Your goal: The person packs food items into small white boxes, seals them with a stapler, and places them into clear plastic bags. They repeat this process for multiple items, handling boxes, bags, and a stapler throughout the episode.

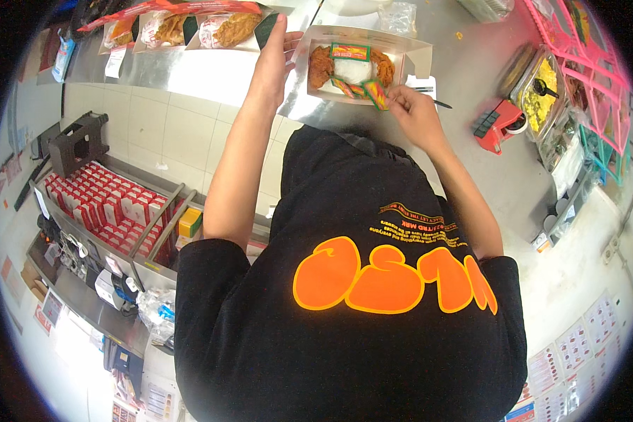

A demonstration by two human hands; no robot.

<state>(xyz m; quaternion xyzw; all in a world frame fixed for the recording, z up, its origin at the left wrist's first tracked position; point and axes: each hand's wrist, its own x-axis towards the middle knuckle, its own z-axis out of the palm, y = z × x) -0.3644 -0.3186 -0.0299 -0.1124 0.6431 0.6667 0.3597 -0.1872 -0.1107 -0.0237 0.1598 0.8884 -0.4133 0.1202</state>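
An opened cardboard food box (348,97) stands on the steel counter before me. In it lie fried chicken pieces (321,67) at both sides, a white wrapped bundle (352,70) between them, and a sauce sachet (350,52) on top. More sachets lie along the near edge. My right hand (412,113) pinches a green-edged sauce sachet (375,94) at the box's near right corner. My left hand (277,63) is upright by the box's left side, fingers extended; whether it touches the box I cannot tell.
Several filled chicken boxes (224,31) line the counter's left part. A red tape dispenser (498,126), a clear tub of yellow food (540,100) and pink baskets (585,63) are at the right. A black pen (443,104) lies by a paper slip. Packed red-and-white cartons (108,203) fill a steel-framed bin at lower left.
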